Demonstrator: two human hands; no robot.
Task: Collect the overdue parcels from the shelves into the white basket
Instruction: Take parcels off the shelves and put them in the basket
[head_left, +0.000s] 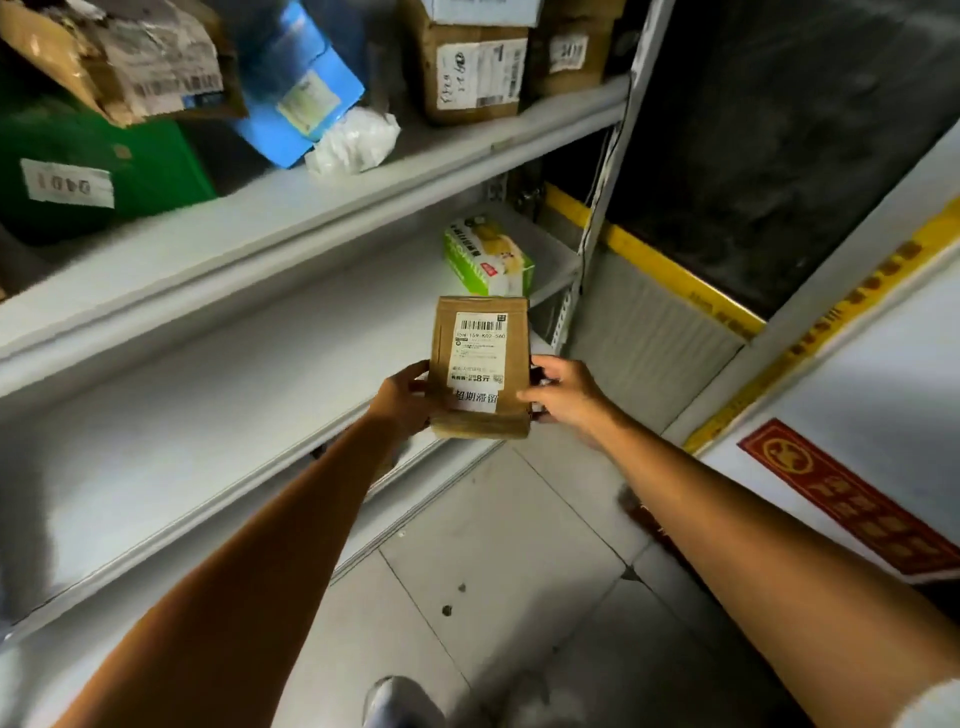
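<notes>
A grey shoe (402, 701) stood on the tiled floor (498, 571) at the very bottom; two bare arms reached forward from there, almost straight, and came close together at the hands; the left hand (402, 397) gripped the left side of a brown parcel (470, 423), its thumb on the edge and its other fingers hidden behind, so I could not tell how wide they spread; the right hand (566, 395) gripped the right side, its fingers (543, 371) curled round the edge and its thumb pressed on the front. The parcel was held in the air, just over the front edge of the lower shelf (208, 415); its long side ran away from the person; its white label (478, 358) faced up at the camera, with the barcode at the far end. Farther back on that shelf lay a green and white box (488, 257). On the upper shelf (311, 208) sat a green box (98, 166), a tilted blue parcel (296, 88), a white bag (353, 140) and a brown carton (472, 67).
</notes>
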